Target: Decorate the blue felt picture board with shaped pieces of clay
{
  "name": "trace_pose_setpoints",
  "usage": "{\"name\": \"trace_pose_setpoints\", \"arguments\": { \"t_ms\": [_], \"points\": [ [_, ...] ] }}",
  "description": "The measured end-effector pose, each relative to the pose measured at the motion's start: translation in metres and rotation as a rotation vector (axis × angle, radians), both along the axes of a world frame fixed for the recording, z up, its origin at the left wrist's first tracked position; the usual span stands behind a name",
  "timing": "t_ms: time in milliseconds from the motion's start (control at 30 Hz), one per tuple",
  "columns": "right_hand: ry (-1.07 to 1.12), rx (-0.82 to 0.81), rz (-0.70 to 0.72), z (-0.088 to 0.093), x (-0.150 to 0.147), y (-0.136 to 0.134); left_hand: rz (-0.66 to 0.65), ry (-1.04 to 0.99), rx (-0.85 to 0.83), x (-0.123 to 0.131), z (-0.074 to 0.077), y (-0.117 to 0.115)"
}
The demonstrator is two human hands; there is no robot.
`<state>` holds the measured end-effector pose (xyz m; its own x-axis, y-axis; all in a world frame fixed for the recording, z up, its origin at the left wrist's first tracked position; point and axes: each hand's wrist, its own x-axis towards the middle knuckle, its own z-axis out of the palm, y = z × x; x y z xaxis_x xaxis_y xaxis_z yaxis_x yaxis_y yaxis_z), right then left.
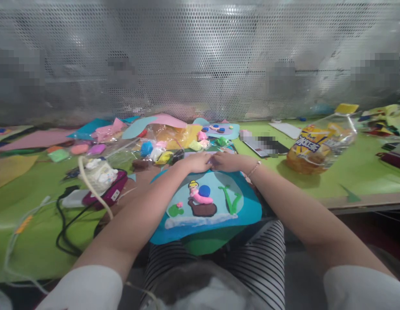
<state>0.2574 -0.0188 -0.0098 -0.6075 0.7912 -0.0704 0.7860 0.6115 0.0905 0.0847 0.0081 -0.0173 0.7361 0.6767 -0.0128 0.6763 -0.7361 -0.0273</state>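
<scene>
A blue paper sheet [251, 215] with a pale blue oval juts over the table's front edge above my lap. On the oval is a clay picture: a pink figure [203, 198] with yellow hair and a blue ball, a brown shape [203, 209], green weeds [232, 202] and a white strip [200, 220]. Just beyond it, my left hand [200, 162] and my right hand [227, 162] meet, fingers closed toward each other. A bit of purple shows between the fingertips; what they hold is too small to name.
Wrapped clay lumps [151, 150] and coloured paper lie behind the hands. A tea bottle [319, 146] leans at the right near a phone [262, 144]. A purple power strip [106, 191] and cables are on the left. A perforated metal screen [200, 56] stands behind.
</scene>
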Motion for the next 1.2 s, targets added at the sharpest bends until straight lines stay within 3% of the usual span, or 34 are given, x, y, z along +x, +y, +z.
{"name": "trace_pose_setpoints", "arguments": {
  "t_ms": [1200],
  "points": [
    [0.012, -0.034, -0.025, 0.0039, -0.002, -0.0045, -0.005, -0.007, -0.006, 0.0001, -0.0018, 0.0025]
  ]
}}
